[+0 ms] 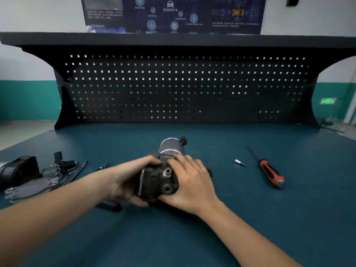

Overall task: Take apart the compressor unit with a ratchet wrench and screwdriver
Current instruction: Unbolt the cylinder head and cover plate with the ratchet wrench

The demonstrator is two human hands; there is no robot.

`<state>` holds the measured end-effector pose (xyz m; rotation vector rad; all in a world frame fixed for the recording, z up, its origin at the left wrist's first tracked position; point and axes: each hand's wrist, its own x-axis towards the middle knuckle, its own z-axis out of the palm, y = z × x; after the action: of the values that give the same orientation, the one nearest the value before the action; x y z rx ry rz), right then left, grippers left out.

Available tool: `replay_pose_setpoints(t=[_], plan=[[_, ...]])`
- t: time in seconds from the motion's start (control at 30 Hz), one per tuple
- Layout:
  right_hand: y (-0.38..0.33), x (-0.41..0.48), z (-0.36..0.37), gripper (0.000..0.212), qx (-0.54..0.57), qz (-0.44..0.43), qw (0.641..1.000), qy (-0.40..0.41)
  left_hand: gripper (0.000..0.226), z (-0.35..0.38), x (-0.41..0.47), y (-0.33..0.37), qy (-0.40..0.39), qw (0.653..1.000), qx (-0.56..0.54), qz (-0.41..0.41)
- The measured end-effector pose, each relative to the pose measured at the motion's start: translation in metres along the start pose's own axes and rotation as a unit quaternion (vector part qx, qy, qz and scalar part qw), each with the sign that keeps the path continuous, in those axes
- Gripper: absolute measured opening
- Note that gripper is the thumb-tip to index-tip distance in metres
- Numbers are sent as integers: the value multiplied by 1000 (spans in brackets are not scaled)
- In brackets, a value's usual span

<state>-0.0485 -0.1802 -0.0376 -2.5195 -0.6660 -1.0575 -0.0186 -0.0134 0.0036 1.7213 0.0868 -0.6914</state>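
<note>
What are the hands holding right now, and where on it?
Both hands grip the dark metal compressor unit at its near block end: left hand on its left side, right hand on its right side.

Wall poster and exit sign, lettering too blurred to read

Beyond the hands, a dark poster [173, 14] carries Chinese text and car icons, illegible; far right of them glows a green exit sign [327, 101].

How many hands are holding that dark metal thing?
2. The left hand grips the compressor unit from its left side, and the right hand wraps over its right side.
</note>
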Motion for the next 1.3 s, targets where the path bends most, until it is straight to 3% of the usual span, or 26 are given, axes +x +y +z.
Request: replay_pose_setpoints(t=[0.1,0.2,0.3,0.43,0.53,0.63,0.8,0.87,1.0,1.2,1.3], plan=[[-3,1,1,75,44,-56,997,6,45,-13,-2,7,23,1000,11,5],[7,-1,-7,73,164,-67,984,-4,47,-21,-6,21,44,998,43,14],[25,-4,-15,60,216,-14,971,98,55,-26,-8,44,67,992,105,6],[47,1,-24,43,220,79,937,258,46,-24,-8,82,90,971,222,-20],[52,2,-25,39,211,98,926,298,43,-17,-6,106,107,945,308,-38],[54,2,-24,36,199,81,929,300,48,-7,-4,125,95,915,389,-52],[61,6,-25,44,152,147,923,322,43,5,-3,147,76,857,507,-54],[60,7,-22,47,123,156,933,300,40,14,-2,156,58,816,572,-60],[65,7,-20,49,131,224,930,259,55,30,-2,161,57,725,685,-45],[75,5,-14,42,116,299,931,175,59,39,-11,152,64,690,720,-7],[73,5,-15,36,80,246,945,199,58,54,-24,146,57,663,746,7]])
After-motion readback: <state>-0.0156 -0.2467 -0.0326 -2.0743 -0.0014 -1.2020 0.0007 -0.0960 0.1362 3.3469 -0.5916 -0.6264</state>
